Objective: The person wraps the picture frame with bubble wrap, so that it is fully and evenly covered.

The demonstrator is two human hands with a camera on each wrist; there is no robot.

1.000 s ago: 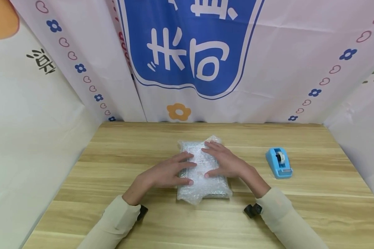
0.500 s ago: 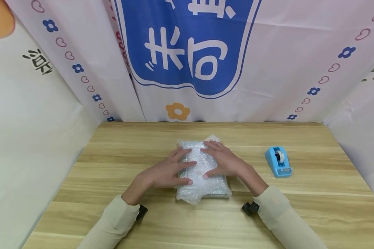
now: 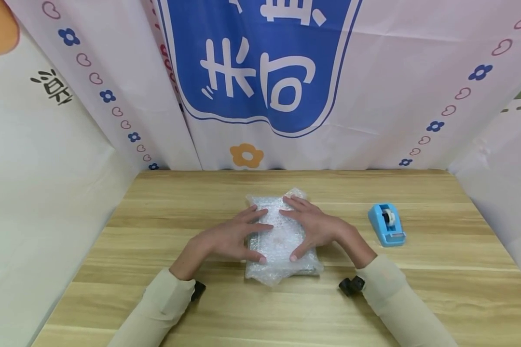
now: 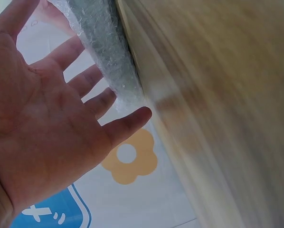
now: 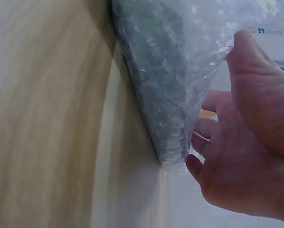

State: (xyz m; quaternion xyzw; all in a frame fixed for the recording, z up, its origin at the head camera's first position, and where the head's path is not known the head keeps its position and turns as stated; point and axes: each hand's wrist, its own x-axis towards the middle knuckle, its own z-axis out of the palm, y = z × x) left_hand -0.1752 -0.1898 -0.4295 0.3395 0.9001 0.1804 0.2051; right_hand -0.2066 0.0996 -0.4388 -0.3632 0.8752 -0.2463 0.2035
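A flat rectangular package in clear bubble wrap (image 3: 280,241) lies on the wooden table, its loose wrap edges sticking out at the far and near ends. My left hand (image 3: 231,237) rests on its left side with the fingers spread. From the right, my right hand (image 3: 319,227) lies over the other side, fingers spread toward the far end and thumb near the front. In the left wrist view the left palm (image 4: 42,123) faces the side of the wrap. The right wrist view has the right hand (image 5: 251,142) with its fingertips at the wrap's edge.
A light blue tape dispenser (image 3: 387,224) with a roll of tape stands on the table (image 3: 438,270) to the right. Behind the table's far edge hangs a printed cloth (image 3: 373,106), and white sheets enclose both sides.
My right thumb has slid toward the near end of the package, and the left thumb has shifted slightly nearer too. The package stays in place.
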